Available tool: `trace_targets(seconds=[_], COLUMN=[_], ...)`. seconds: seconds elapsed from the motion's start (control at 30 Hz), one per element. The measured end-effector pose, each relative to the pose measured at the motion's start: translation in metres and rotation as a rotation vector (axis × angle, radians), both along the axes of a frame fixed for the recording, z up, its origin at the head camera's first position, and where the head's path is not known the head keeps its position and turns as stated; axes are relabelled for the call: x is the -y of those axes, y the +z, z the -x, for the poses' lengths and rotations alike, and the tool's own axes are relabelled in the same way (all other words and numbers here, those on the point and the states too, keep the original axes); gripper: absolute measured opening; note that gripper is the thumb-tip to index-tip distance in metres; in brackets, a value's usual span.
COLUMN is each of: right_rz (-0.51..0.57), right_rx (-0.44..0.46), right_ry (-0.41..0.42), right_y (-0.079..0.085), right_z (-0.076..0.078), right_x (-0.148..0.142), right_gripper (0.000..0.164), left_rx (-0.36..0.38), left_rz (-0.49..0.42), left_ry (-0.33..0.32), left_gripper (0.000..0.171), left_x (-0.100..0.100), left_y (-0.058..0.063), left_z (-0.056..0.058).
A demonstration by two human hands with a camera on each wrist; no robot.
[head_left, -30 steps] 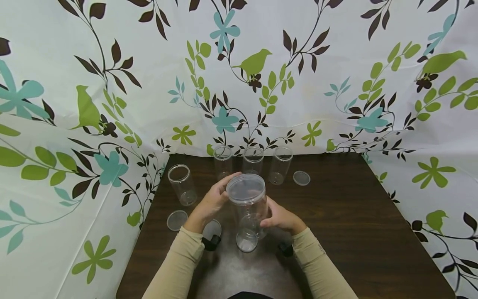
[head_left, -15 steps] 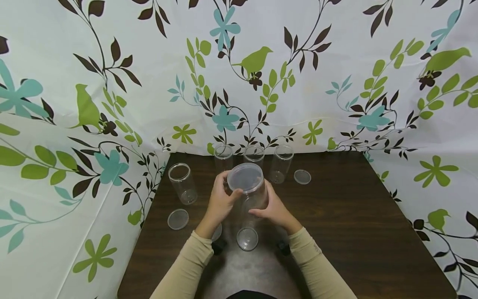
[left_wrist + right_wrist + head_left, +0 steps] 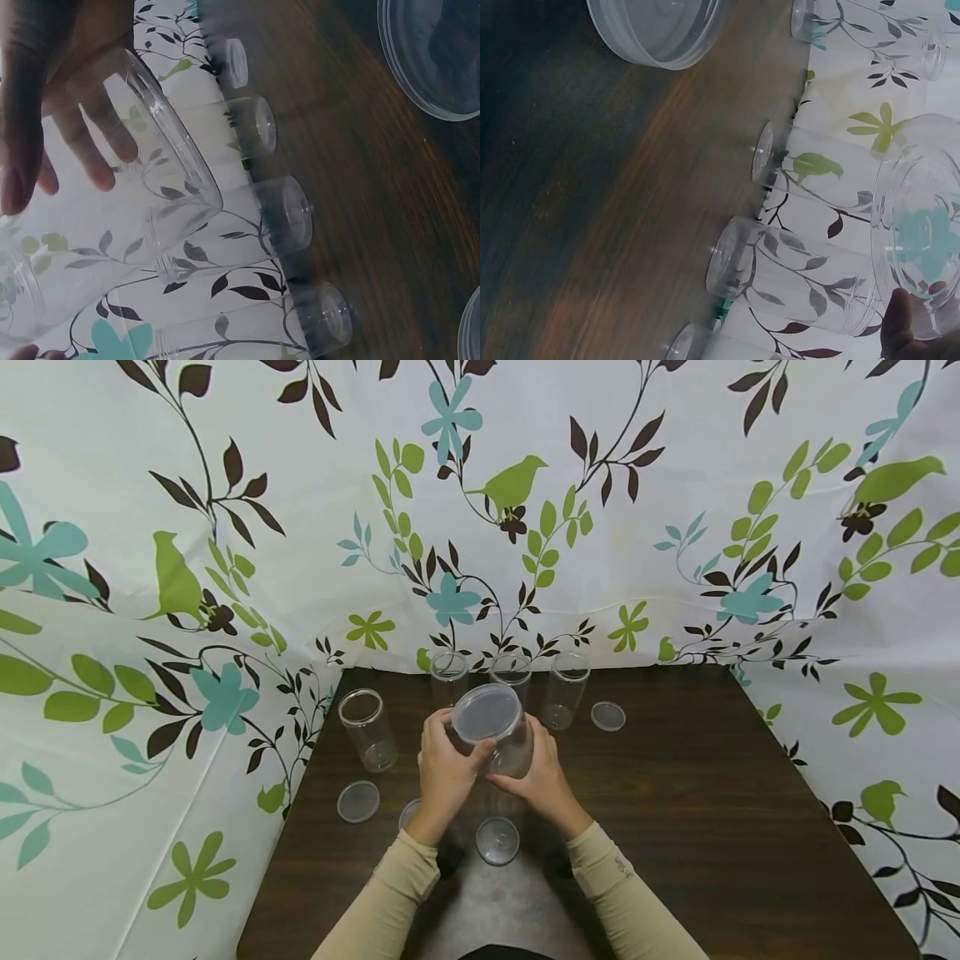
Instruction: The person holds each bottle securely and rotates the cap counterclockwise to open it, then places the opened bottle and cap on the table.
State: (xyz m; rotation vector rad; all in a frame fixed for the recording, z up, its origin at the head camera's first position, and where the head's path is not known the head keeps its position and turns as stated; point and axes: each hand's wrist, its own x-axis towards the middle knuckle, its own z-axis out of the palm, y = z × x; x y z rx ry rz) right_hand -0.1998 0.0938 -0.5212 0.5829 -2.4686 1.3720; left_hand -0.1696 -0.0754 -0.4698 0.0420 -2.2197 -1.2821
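Over the near middle of the table, both hands hold a clear plastic jar (image 3: 513,752) with a translucent lid (image 3: 487,712) on its top. The jar is tilted, lid end toward the head camera. My left hand (image 3: 446,772) grips its left side near the top, thumb close to the lid's rim; its far fingers are hidden in the head view. On the other side, my right hand (image 3: 547,775) holds the jar body, thumb in front and fingers behind. In the right wrist view, the jar's round base (image 3: 919,217) shows beside a fingertip (image 3: 898,324).
Three uncovered clear jars, including the right one (image 3: 564,693), stand along the table's back edge. Another open jar (image 3: 367,731) stands left. Loose lids lie at left (image 3: 358,802), partly behind the left wrist, in front (image 3: 498,841) and back right (image 3: 608,716). Patterned cloth (image 3: 300,485) hangs around.
The left hand has come round from the jar's far left side to its near left, thumb now by the lid. The jar has shifted slightly away and tilted more, staying in both hands.
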Motion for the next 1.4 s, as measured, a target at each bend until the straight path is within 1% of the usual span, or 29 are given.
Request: trace_targets(seconds=[0.13,0.2,0.27,0.33,0.4,0.47,0.53,0.6,0.67,0.7,0.77,0.83,0.87,0.9,0.93,0.97,1.07,1.13,1.17,1.2,1.23,1.3,1.37,1.4], right_rz=[0.067,0.119,0.173,0.228,0.292,0.351,0.393,0.408,0.392,0.378,0.352,0.323,0.32,0.302,0.276,0.248,0.177,0.119,0.099,0.078,0.05,-0.006,-0.035,-0.042], right_rx=[0.076,0.136,0.2,0.261,0.317,0.369,0.426,0.461,0.474,0.469,0.454,0.427,0.417,0.394,0.378,0.354,0.275,0.215,0.18,0.147,0.113,0.057,0.009,-0.012], right_ry=[0.045,0.102,0.173,0.278,0.408,0.555,0.688,0.782,0.834,0.842,0.833,0.794,0.775,0.737,0.685,0.625,0.437,0.294,0.24,0.191,0.145,0.068,0.023,0.009], right_y=[0.003,0.004,0.005,0.005,0.006,0.006,0.005,0.005,0.004,0.004,0.004,0.005,0.005,0.006,0.011,0.012,0.009,0.008,0.002,0.002,0.002,0.002,0.002,0.002], right_z=[0.003,0.004,0.004,0.004,0.004,0.005,0.005,0.005,0.006,0.006,0.006,0.007,0.007,0.008,0.005,0.005,0.005,0.004,0.006,0.006,0.006,0.005,0.004,0.003], right_x=[-0.004,-0.009,-0.015,-0.022,-0.028,-0.033,-0.035,-0.036,-0.036,-0.036,-0.035,-0.035,-0.034,-0.034,-0.033,-0.032,-0.025,-0.019,-0.016,-0.013,-0.01,-0.005,-0.003,-0.002], right_gripper=[0.112,0.11,0.11,0.108,0.108,0.11,0.113,0.115,0.115,0.114,0.114,0.113,0.111,0.11,0.109,0.108,0.107,0.108,0.11,0.11,0.11,0.113,0.115,0.115], left_rx=[-0.038,-0.036,-0.008,0.031,0.085,0.137,0.185,0.232,0.258,0.264,0.268,0.249,0.245,0.241,0.236,0.23,0.234,0.227,0.223,0.221,0.212,0.198,0.19,0.185], left_rz=[-0.07,-0.129,-0.203,-0.274,-0.352,-0.419,-0.466,-0.498,-0.527,-0.54,-0.567,-0.579,-0.58,-0.573,-0.562,-0.547,-0.484,-0.446,-0.432,-0.425,-0.419,-0.421,-0.417,-0.416], left_ry=[-0.119,-0.185,-0.261,-0.367,-0.509,-0.655,-0.779,-0.869,-0.949,-0.98,-1.031,-1.052,-1.043,-1.022,-0.992,-0.951,-0.775,-0.643,-0.58,-0.521,-0.469,-0.386,-0.334,-0.32], left_gripper=[0.107,0.108,0.11,0.116,0.122,0.126,0.129,0.118,0.113,0.112,0.107,0.114,0.112,0.112,0.11,0.111,0.107,0.098,0.094,0.089,0.084,0.079,0.08,0.082], left_x=[0.01,0.018,0.028,0.038,0.047,0.053,0.057,0.059,0.06,0.059,0.059,0.058,0.058,0.057,0.057,0.055,0.047,0.039,0.035,0.031,0.027,0.02,0.015,0.013], left_y=[0.0,0.0,0.001,0.0,0.001,0.001,0.003,0.004,0.005,0.006,0.007,0.007,0.007,0.007,0.007,0.007,0.005,0.003,0.002,0.001,0.0,-0.001,-0.001,-0.001], left_z=[0.003,0.006,0.009,0.012,0.014,0.017,0.018,0.019,0.018,0.018,0.017,0.016,0.015,0.014,0.014,0.014,0.012,0.011,0.011,0.011,0.011,0.011,0.01,0.009])
